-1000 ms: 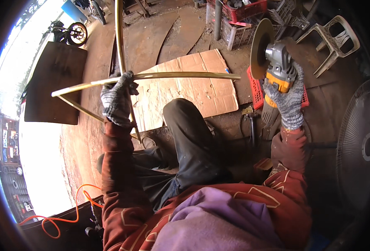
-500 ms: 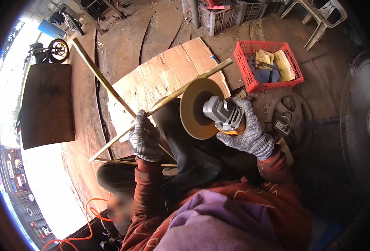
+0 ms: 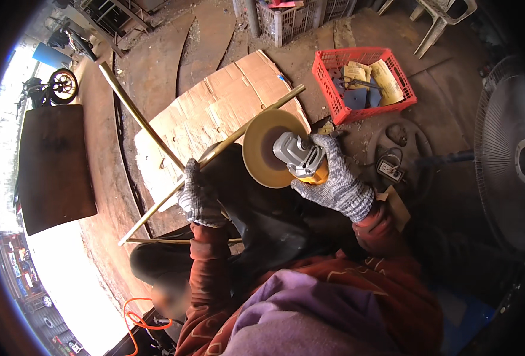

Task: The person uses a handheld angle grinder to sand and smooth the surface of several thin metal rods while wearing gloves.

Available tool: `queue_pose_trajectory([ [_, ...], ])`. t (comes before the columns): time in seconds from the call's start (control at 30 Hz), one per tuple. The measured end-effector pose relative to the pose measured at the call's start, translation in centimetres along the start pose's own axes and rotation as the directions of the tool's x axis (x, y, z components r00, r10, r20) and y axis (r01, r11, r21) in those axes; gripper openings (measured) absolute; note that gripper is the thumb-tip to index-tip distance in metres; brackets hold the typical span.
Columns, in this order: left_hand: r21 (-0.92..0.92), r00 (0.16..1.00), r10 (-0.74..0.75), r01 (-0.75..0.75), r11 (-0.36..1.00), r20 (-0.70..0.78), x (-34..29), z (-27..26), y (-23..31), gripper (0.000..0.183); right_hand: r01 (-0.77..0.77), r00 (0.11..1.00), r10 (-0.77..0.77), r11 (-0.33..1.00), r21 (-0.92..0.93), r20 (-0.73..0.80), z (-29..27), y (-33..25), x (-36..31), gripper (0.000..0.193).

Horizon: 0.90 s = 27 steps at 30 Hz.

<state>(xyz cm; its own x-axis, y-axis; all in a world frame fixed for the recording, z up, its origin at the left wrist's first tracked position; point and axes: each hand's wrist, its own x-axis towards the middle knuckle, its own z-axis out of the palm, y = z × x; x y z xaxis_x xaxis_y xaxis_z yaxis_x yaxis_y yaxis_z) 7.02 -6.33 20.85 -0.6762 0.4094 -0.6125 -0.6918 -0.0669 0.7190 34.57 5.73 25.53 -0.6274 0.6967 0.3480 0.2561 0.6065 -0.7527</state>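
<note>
- Our left hand (image 3: 198, 196), in a striped knit glove, is curled around the brass-coloured frame (image 3: 150, 214) close to where its long bar (image 3: 283, 102) and second bar (image 3: 141, 115) meet or cross.
- Our right hand (image 3: 340, 184), gloved alike, is wrapped around the grey and yellow body of the angle grinder (image 3: 301, 157), with the fingers partly hidden beneath it.
- The frame hangs in front of our bent leg and over the cardboard sheet (image 3: 215, 95) on the floor (image 3: 164, 38); a thin third bar (image 3: 161, 241) runs from its lower left corner.
- As for what is done, we judge the setting-up complete: frame in one hand, tool in the other, the large tan disc (image 3: 259, 155) brought up by the long bar.
- The disc's rim overlaps that bar in our view (whether it touches, or spins, we cannot tell), and no sparks show.
- As for what is left, we judge that most of the grinder work remains: the long bar shows no gap, and its far end reaches beyond the disc.
</note>
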Motion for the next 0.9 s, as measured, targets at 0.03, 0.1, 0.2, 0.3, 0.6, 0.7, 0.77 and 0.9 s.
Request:
queue_pose_trajectory([
  [0.03,0.034,0.999,0.032,-0.032,0.999,0.026,-0.2,-0.3,-0.1,0.023,0.001,1.000,-0.001,1.000,0.005,-0.002,0.2,0.2,0.1,0.091],
  [0.1,0.031,1.000,0.009,-0.009,0.999,-0.004,-0.3,0.1,0.0,0.026,-0.015,1.000,0.014,0.999,-0.028,-0.010,0.4,0.0,0.3,0.091],
  [0.2,0.043,0.997,0.037,-0.034,0.998,-0.064,0.6,-0.4,-1.0,0.029,-0.061,0.998,0.062,0.993,-0.098,0.013,0.9,0.3,-0.1,0.092],
  [0.3,0.026,0.994,0.108,-0.108,0.994,-0.007,1.4,-3.2,-2.3,0.025,0.012,0.998,-0.014,0.999,-0.044,-0.055,1.7,0.5,-0.6,0.089],
  [0.6,0.069,0.994,0.096,-0.093,0.993,-0.045,1.3,-3.1,-2.2,0.025,-0.059,0.975,0.074,0.995,0.076,-0.208,3.0,3.6,-1.3,0.083],
  [0.7,0.069,0.994,0.075,-0.070,0.995,-0.074,1.6,-2.8,-1.9,0.026,-0.056,0.989,0.056,0.998,0.006,-0.139,3.2,3.2,-1.6,0.086],
  [0.77,0.080,0.990,0.105,-0.098,0.992,-0.091,2.6,-3.2,-1.9,0.026,-0.052,0.998,0.050,0.997,-0.061,-0.045,3.2,2.6,-1.3,0.089],
  [0.9,0.120,0.980,0.197,-0.192,0.974,-0.023,1.1,-2.1,-1.7,0.024,-0.042,0.999,0.041,0.998,-0.038,-0.015,3.0,0.2,-0.7,0.089],
])
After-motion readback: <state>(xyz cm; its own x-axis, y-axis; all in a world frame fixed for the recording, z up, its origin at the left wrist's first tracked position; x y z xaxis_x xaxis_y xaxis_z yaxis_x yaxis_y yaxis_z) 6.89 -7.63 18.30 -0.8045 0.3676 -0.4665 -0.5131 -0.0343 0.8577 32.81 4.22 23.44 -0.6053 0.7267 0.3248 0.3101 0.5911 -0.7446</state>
